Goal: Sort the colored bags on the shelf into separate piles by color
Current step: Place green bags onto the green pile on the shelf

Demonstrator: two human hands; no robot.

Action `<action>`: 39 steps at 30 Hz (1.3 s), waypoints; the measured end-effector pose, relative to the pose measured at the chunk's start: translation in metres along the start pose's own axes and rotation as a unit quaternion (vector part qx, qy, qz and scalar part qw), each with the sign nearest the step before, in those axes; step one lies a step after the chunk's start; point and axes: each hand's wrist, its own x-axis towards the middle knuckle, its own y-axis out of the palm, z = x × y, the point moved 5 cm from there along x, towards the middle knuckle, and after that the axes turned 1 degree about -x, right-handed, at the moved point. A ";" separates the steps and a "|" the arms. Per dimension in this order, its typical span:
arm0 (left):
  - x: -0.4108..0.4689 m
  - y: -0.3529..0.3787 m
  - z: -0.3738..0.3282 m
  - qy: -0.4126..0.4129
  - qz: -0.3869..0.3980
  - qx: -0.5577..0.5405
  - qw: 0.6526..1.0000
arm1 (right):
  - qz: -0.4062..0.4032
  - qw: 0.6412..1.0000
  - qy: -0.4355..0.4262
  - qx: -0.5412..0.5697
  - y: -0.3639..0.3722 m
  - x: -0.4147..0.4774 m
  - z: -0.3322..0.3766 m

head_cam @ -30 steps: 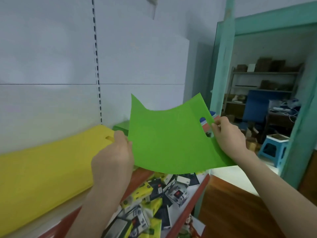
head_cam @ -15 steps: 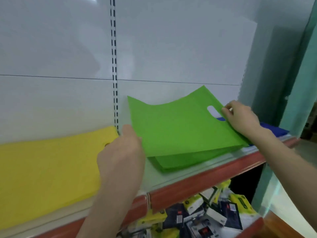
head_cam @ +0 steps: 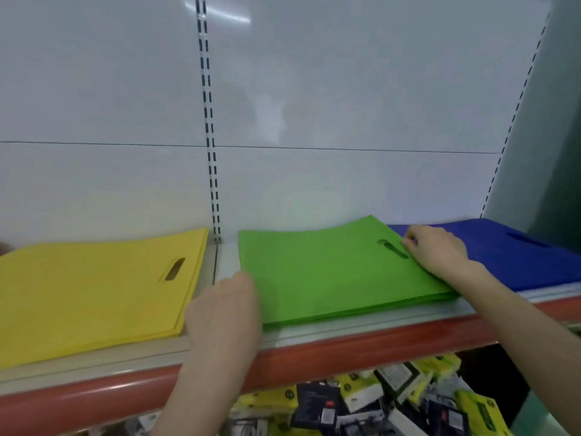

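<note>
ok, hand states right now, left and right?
Left hand: at the green bag's near-left corner; fingers hidden, cannot tell.
Right hand: closed on the green bag by its handle slot.

One yellow pile [head_cam: 94, 294], one green pile [head_cam: 320, 278], one blue pile [head_cam: 518, 262].
</note>
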 end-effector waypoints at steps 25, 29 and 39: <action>-0.057 -0.078 0.164 -0.027 -0.132 -0.033 0.990 | -0.078 0.932 -0.240 0.259 -0.053 -0.091 0.272; -0.102 -0.101 0.285 -0.063 -0.153 0.003 0.986 | -0.054 0.898 -0.322 0.296 -0.067 -0.160 0.409; -0.228 -0.171 0.545 -0.217 -0.133 0.122 0.959 | 0.016 0.797 -0.484 0.362 -0.099 -0.364 0.715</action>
